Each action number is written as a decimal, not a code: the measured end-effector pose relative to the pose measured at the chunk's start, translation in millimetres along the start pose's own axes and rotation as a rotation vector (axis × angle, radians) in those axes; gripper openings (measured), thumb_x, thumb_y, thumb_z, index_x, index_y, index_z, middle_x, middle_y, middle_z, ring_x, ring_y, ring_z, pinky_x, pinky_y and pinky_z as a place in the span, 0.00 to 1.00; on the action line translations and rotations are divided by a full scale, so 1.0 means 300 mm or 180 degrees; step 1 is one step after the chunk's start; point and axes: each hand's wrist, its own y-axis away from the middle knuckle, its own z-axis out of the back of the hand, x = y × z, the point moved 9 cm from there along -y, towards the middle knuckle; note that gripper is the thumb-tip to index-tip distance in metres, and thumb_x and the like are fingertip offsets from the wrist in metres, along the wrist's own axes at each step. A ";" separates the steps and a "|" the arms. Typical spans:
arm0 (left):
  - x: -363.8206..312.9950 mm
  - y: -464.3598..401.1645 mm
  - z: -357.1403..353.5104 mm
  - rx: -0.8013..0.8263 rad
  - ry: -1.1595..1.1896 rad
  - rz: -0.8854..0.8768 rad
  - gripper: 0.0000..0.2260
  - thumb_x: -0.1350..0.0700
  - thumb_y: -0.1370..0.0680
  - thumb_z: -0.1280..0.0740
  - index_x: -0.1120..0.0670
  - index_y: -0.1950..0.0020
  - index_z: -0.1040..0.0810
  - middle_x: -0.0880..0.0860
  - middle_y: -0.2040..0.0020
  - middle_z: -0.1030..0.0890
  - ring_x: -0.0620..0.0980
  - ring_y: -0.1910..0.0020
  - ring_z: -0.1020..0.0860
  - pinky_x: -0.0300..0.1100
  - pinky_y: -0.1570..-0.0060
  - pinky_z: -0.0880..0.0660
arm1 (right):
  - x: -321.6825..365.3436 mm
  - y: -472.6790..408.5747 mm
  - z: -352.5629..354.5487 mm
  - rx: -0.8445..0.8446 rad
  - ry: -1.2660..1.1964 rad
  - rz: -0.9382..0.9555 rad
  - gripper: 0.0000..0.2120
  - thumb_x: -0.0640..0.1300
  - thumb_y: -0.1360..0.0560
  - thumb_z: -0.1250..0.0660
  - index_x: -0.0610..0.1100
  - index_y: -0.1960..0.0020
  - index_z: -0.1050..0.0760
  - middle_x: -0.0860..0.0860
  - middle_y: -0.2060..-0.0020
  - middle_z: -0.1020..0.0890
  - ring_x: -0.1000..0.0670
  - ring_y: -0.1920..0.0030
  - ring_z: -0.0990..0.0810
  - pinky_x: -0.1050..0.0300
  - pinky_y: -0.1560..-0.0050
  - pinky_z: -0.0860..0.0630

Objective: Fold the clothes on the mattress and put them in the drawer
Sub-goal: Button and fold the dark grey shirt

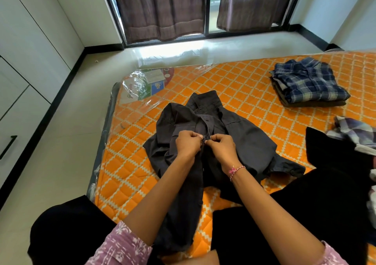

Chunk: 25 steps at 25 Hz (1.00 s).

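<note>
A dark grey button-up shirt [250,140] lies spread face up on the orange patterned mattress [250,81], collar pointing away from me. My left hand [188,143] and my right hand [220,145] meet at the shirt's front placket, each pinching the fabric edge at a button. A folded blue plaid shirt [309,81] sits on a small stack at the far right of the mattress. Loose unfolded clothes [354,132], one pale plaid, lie at the right edge.
White drawers with a black handle [8,146] line the left wall. Pale floor runs between them and the mattress. Dark curtains [162,8] hang over the window ahead. My legs in black trousers [305,214] rest on the mattress.
</note>
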 end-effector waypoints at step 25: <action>0.027 -0.036 -0.055 0.0075 0.1150 0.0451 0.06 0.64 0.26 0.29 0.57 0.63 0.20 0.53 0.63 0.20 0.46 0.64 0.21 0.37 0.62 0.21 | 0.071 -0.066 0.046 -0.0187 0.0373 0.0469 0.04 0.37 0.28 0.28 0.39 0.60 0.21 0.45 0.64 0.18 0.50 0.66 0.20 0.59 0.63 0.21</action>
